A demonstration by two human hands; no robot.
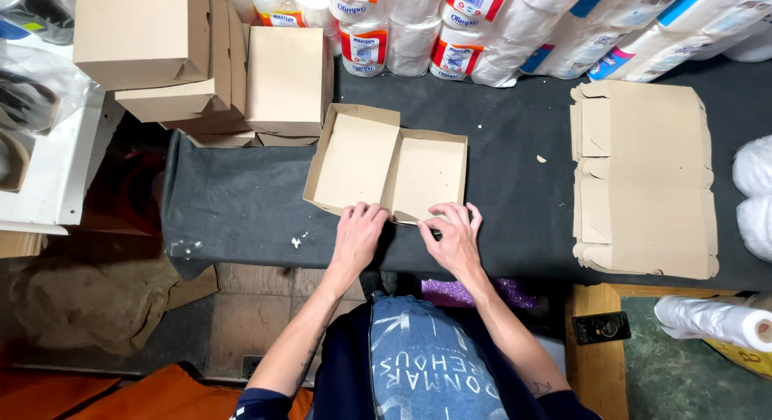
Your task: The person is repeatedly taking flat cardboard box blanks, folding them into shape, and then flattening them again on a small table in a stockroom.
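I'm mid-fold on the half-formed cardboard box (386,167), lying just beyond my fingertips. My left hand (358,231) presses its near wall, fingers curled; my right hand (454,235) pinches the near flap. Next, I judge, tuck that flap.

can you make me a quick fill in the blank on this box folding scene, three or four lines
1. Both hands, left hand and right hand, press the near edge of an open ____ box.
2. A stack of flat blanks lies to the person's ____.
3. The table cover is ____.

Missing words: cardboard; right; black
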